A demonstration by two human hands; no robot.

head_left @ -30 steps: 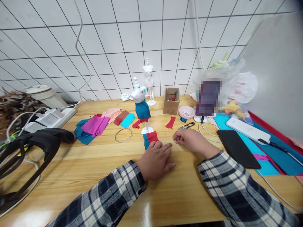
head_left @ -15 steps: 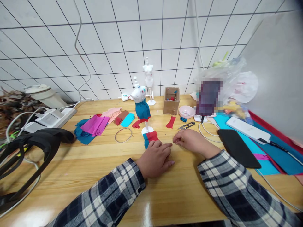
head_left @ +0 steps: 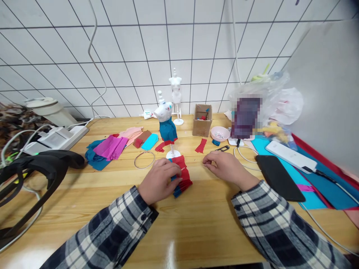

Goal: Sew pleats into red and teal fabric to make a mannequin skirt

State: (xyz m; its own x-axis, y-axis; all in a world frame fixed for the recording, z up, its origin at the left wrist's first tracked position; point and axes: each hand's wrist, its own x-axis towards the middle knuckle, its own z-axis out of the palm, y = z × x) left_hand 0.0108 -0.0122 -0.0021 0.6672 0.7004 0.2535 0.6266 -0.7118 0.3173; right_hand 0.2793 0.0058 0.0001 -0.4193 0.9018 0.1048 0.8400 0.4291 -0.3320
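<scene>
A red and blue cloth piece (head_left: pixel 184 173) lies on the wooden table in front of the small dress form's white base. My left hand (head_left: pixel 161 180) is at its left edge, fingers curled and the thumb over the blue part. Further right, my right hand (head_left: pixel 226 167) hovers low over the table with thumb and fingertips pinched together; whatever is between them is too small to see. Behind the cloth stands the dress form (head_left: pixel 166 121) in a blue skirt with a red hem. Thread snips (head_left: pixel 223 148) lie just beyond my right hand.
A second white dress form (head_left: pixel 176 91), a cardboard box (head_left: pixel 202 127) and a pink bowl of small pieces (head_left: pixel 220 133) stand at the back. A wire ring (head_left: pixel 144 160) and coloured scraps (head_left: pixel 110 148) lie left. A black phone (head_left: pixel 280 179) is right, a black headset (head_left: pixel 53 168) far left.
My left hand has moved left from over the cloth to its left edge, uncovering more of the red part. My right hand has barely moved and stays pinched.
</scene>
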